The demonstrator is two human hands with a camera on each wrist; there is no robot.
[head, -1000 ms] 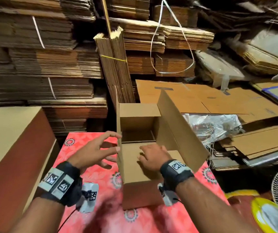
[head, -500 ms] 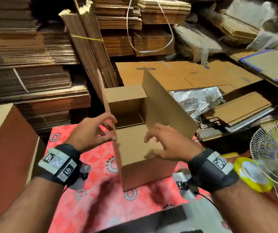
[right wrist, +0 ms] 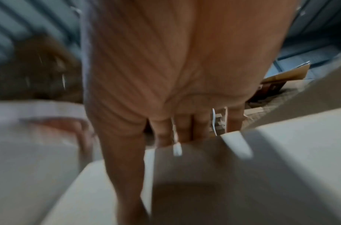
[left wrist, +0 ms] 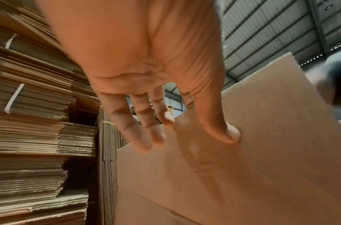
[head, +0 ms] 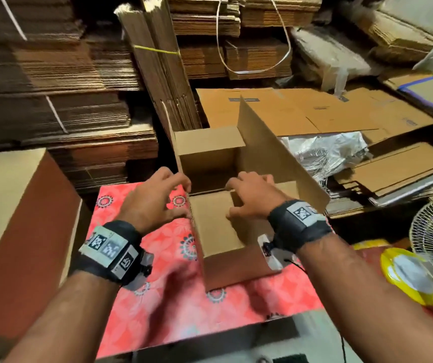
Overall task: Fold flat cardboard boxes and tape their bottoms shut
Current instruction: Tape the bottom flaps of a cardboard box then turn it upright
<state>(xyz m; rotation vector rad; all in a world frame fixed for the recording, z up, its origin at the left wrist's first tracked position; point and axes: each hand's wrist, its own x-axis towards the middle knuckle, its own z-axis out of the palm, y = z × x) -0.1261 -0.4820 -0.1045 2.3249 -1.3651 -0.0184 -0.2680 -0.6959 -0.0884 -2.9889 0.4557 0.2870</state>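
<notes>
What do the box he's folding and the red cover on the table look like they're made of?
The box looks like plain brown corrugated cardboard, matte and unprinted; the bundled flat stacks behind it show fluted edges. The red table cover appears to be a printed floral sheet, plastic or cloth; its faint sheen leaves that open.

Cardboard warehouse or packing store: strapped stacks of flattened cartons (head: 53, 82) line the walls, loose sheets (head: 302, 111) lie heaped, and a corrugated metal roof (left wrist: 271, 35) spans overhead.
</notes>
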